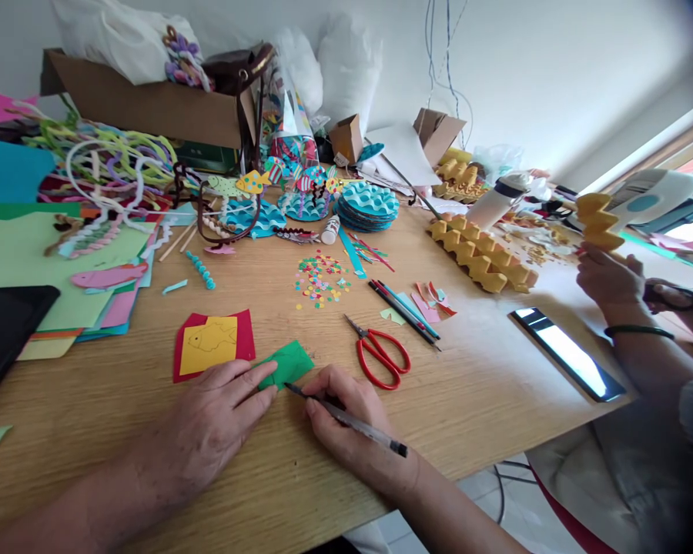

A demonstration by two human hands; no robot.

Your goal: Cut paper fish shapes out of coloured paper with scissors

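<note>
My left hand (213,412) lies flat on the table, its stretched fingers resting on a small piece of green paper (294,360). In my right hand (346,396) is a clear pen (366,428) with a dark end, its tip at the lower edge of the green paper. Left of the green paper lies a red paper piece (244,331) with a yellow paper (211,348) on top, which bears an outlined fish. To the right of my right hand are red-handled scissors (381,360), their blades pointing away from me.
Confetti (320,278) and several pencils (405,308) lie beyond the scissors. Coloured paper sheets (28,254) are stacked at left. Wavy blue plates (369,206) stand farther back. At right are a phone (566,354) and a co-worker's hand (609,277) holding a yellow egg-carton piece (597,219).
</note>
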